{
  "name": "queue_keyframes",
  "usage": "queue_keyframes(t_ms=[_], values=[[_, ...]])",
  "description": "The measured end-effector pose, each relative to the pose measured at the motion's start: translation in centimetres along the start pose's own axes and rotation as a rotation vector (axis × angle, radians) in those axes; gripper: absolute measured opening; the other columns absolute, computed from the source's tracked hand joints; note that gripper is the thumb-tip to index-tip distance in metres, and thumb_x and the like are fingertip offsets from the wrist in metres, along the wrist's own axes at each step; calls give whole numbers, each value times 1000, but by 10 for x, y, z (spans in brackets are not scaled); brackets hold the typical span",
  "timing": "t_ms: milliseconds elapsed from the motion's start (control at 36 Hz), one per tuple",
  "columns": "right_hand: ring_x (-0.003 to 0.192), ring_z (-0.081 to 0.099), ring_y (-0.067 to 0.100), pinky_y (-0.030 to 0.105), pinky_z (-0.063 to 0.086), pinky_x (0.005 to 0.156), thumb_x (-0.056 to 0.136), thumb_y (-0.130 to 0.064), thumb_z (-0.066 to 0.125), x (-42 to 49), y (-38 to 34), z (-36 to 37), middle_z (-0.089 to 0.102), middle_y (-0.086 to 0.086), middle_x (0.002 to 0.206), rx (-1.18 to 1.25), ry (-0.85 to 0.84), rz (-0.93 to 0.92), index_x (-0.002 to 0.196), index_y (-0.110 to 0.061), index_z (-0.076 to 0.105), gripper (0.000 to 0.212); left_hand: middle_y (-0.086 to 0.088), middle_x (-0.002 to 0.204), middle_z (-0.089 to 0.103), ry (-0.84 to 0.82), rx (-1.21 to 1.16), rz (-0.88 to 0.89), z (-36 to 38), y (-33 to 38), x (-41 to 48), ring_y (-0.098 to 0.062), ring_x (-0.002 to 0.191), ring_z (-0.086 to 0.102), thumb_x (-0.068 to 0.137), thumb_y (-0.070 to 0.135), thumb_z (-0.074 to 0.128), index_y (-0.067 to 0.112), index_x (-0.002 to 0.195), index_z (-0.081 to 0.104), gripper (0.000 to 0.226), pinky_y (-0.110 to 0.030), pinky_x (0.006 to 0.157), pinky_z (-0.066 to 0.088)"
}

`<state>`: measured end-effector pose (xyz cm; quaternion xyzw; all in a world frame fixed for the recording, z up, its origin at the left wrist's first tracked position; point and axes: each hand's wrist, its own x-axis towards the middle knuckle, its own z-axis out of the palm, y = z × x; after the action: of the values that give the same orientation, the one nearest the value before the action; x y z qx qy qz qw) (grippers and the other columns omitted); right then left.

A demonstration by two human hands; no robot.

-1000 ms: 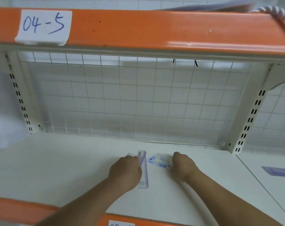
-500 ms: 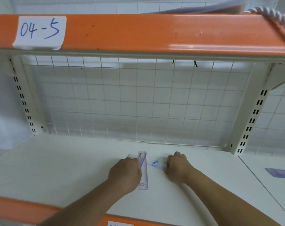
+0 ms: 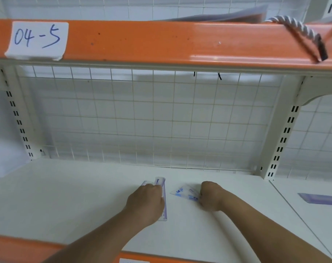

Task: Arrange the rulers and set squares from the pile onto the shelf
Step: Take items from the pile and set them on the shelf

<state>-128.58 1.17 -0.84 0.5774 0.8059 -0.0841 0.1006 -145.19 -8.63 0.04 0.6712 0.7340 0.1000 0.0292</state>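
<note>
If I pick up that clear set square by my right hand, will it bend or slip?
Probably stiff and light: the set square looks like thin, clear, flat plastic. Lying flush on the smooth white shelf, it may skid when pushed and resist lifting by an edge.

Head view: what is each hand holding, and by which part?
Left hand holds the ruler at its middle; right hand holds the set square by its right corner. Fingertips hidden.

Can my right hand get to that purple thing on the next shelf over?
Probably yes: nothing lies between the right hand and the purple item, and the upright stands further back. That hand holds the set square, though, so free it first.
</note>
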Motion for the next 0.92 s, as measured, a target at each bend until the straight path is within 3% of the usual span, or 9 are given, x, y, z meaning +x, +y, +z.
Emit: queue_keyframes(t_ms=[139, 250, 333, 389, 500, 583, 694, 778, 917], values=[[63, 40, 19, 19, 25, 47, 91, -15, 48, 1, 4, -2, 33, 0, 64, 40, -29, 42, 60, -14, 30, 36, -3, 111, 59, 4, -9, -2, 1, -2, -1, -19, 111, 50, 99, 26, 38, 24, 92, 29, 11, -32, 79, 45], [72, 44, 23, 18, 27, 45, 89, -15, 49, 4, 8, 0, 37, 1, 67, 117, -42, 82, 63, -14, 35, 30, -2, 111, 58, 1, -13, -6, 1, -4, -2, -19, 110, 51, 99, 27, 38, 25, 93, 29, 11, -30, 79, 45], [80, 46, 20, 18, 32, 51, 90, -13, 49, 4, 8, 1, 47, 2, 85, 184, -7, 58, 85, -10, 47, 5, -1, 113, 57, 0, -6, -8, 0, -5, -1, -19, 108, 52, 99, 26, 37, 26, 92, 30, 10, -30, 79, 46], [84, 46, 19, 18, 34, 52, 88, -9, 49, 5, 11, 3, 48, 1, 96, 277, 44, 50, 102, -11, 48, 14, -1, 112, 56, 0, -6, -14, -1, -4, -1, -19, 106, 53, 99, 26, 37, 25, 91, 31, 10, -30, 78, 46], [71, 52, 18, 18, 38, 50, 81, 2, 50, 7, 18, 6, 51, -3, 78, 654, 123, 54, 82, -16, 53, 19, -1, 111, 55, -7, 0, -20, -1, -5, -1, -20, 103, 55, 98, 24, 37, 23, 91, 33, 8, -31, 76, 46], [53, 46, 13, 18, 36, 46, 85, 2, 53, 0, 20, 2, 52, 0, 66, 907, 92, 37, 73, -16, 57, 22, -1, 113, 56, -8, -8, -43, 0, -6, 1, -20, 105, 55, 97, 30, 43, 20, 99, 46, 11, -29, 76, 44], [46, 46, 8, 22, 35, 53, 87, 0, 53, -12, 19, -4, 54, -3, 58, 1006, -32, -39, 74, -16, 61, 23, -2, 110, 54, -50, -38, -46, 1, -4, 3, -18, 101, 55, 91, 43, 55, 23, 91, 36, 27, -25, 70, 39], [44, 47, 6, 24, 35, 55, 87, 3, 53, -15, 17, -4, 56, -5, 54, 1065, -56, -67, 74, -14, 64, 24, -1, 107, 52, -65, -37, -28, 2, 0, 3, -18, 93, 52, 89, 42, 58, 23, 98, 41, 28, -26, 69, 39], [49, 47, 9, 24, 37, 55, 87, 1, 56, -22, 18, -2, 57, -7, 52, 1079, -11, -61, 72, -14, 66, 23, 8, 82, 38, -47, -29, 7, 4, 3, 0, -17, 82, 38, 95, 35, 53, 21, 92, 30, 27, -25, 57, 29]])
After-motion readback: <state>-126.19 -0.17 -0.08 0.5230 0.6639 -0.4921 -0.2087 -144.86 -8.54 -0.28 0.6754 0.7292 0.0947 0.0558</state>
